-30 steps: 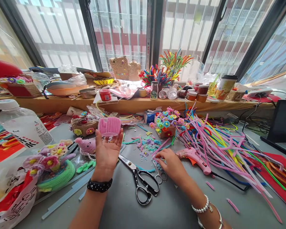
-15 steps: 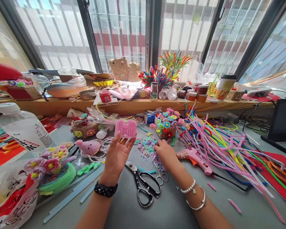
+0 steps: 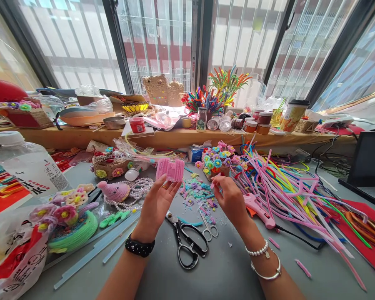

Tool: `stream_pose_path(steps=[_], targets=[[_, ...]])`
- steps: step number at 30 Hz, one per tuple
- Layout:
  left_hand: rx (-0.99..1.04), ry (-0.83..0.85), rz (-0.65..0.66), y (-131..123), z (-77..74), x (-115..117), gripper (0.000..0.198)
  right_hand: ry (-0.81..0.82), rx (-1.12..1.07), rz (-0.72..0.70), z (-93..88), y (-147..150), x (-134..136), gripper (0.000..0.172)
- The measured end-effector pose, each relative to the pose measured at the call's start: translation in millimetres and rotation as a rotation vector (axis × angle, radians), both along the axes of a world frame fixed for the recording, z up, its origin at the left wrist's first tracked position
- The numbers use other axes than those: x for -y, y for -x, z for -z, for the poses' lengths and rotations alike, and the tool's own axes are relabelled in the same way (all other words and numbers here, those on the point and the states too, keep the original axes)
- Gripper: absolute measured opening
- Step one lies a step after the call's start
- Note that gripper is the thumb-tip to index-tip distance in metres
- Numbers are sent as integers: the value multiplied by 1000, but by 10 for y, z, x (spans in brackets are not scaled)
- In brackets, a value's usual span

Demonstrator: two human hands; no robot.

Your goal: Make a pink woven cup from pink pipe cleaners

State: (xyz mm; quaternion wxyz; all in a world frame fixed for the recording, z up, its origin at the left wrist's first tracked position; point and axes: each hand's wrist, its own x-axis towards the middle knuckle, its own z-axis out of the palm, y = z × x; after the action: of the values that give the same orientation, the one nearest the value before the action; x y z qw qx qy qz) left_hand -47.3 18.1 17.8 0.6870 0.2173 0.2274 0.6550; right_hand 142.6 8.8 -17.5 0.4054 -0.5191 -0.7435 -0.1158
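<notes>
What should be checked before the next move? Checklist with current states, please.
1. Pink ridged piece gripped by the left hand: ok, at the fingertips.
2. Small pink bit pinched by the right hand: ok.
3. Hands apart from the black-handled scissors: ok, they lie on the table between the forearms.
4. Glue gun hot: cannot tell; it lies on its side, cord attached.
5. Tabletop free of offcuts: not ok, colored scraps are scattered beyond the scissors.
</notes>
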Motion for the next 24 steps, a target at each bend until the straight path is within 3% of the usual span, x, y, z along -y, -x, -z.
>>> stream_pose_path(steps=[3, 7, 9, 11, 15, 17, 24], targets=[[-29, 25, 43, -48, 34, 18, 6, -229, -358, -20, -131, -96, 94, 9], [-66, 25, 148, -109, 71, 63, 8, -395, -691, 155, -339, -160, 239, 8], [-91, 13, 183, -133, 83, 85, 9, -413, -827, 143, -424, -165, 296, 11], [-131, -4, 201, -159, 95, 105, 11, -290, -940, 14, -477, -145, 330, 13], [-250, -99, 272, -221, 123, 149, 27, 162, -1060, -318, -481, -27, 333, 18], [-320, -156, 325, -250, 134, 167, 37, 312, -1073, -416, -451, 51, 323, 21], [-527, -211, 455, -285, 117, 199, 49, 481, -1012, -515, -364, 142, 309, 19]])
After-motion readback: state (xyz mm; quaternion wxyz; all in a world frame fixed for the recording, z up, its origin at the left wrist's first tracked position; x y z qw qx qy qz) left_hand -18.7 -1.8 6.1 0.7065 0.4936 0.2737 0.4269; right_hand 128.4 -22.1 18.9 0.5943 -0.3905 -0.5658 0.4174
